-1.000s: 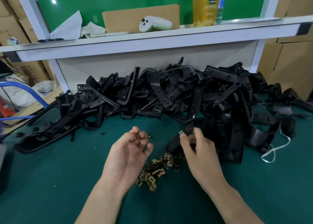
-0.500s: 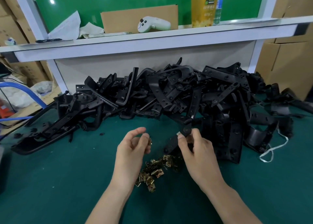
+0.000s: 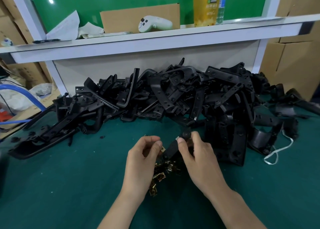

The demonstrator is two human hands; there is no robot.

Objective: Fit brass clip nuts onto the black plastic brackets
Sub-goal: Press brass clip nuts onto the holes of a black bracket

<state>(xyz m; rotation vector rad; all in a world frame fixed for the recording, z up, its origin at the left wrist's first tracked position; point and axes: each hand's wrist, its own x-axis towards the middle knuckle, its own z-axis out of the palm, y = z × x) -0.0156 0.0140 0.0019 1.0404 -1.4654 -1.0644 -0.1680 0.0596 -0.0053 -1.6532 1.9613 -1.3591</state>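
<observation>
Head view: loose nuts (image 3: pixel 160 175) are lying between the wrists. Left hand (image 3: pixel 143 157) is pinching one nut (image 3: pixel 162 148), just at 9 o'clock of the bracket (image 3: pixel 173 148), which right hand (image 3: pixel 199 159) is gripping with curled fingers. Heap (image 3: pixel 173 98) is lying at 12 o'clock.

Brackets (image 3: pixel 173 97): black plastic, mostly matt, slight sheen on edges. Clip nuts (image 3: pixel 160 176): shiny brass-coloured metal. Table mat (image 3: pixel 69 185): dull green. Far boxes (image 3: pixel 294 58): brown cardboard.

On the white shelf (image 3: pixel 173 39) sit a white controller (image 3: pixel 155 23), a cardboard sheet (image 3: pixel 131 17) and a yellow bottle (image 3: pixel 205 6).
</observation>
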